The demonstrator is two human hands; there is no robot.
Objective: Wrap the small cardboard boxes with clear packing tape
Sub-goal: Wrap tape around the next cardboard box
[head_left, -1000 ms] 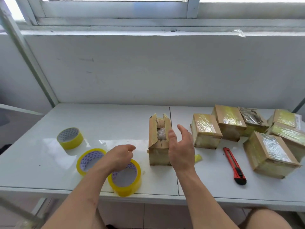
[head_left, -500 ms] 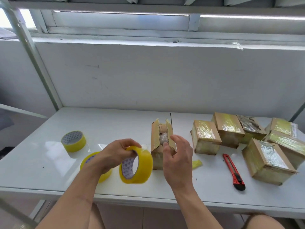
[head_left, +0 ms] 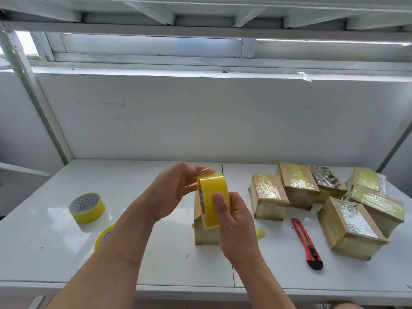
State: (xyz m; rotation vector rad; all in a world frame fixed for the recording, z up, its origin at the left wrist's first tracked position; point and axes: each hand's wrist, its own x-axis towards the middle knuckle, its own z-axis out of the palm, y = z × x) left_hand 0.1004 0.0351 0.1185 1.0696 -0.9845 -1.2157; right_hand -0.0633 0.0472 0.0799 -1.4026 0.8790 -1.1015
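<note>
A red utility knife (head_left: 307, 244) is laid flat on the white bench (head_left: 156, 264). Behind the knife a white wall (head_left: 200, 117) is seen, topped by what may be a window (head_left: 151, 44).

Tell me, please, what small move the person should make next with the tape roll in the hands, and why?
Probably find and peel up the free tape end. Both hands, left hand and right hand, hold the tape roll in the air above the open box, and no loose strip shows yet. The box flaps are not yet taped, unlike the wrapped boxes on the right.
</note>
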